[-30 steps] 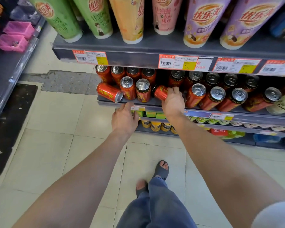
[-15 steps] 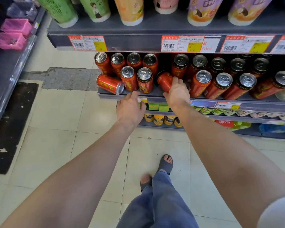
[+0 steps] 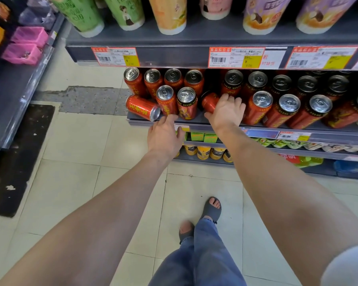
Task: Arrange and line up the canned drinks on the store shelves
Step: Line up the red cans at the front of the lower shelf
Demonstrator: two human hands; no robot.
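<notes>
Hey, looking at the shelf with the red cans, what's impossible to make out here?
Head view:
Tipped can: mostly covered by the right hand; whether it is gripped is unclear.
Price tags: print too small and blurred.
Cups on the top shelf: tops cut off by the upper edge.
Back-row cans: labels in shadow, behind the front row.

The cans [image 3: 187, 108] are coloured red with yellow lettering and silver tops. The shelf [image 3: 194, 39] is painted grey; its tags [image 3: 114, 56] are printed white, red and yellow. The floor [image 3: 74, 139] is tiled in cream.
</notes>
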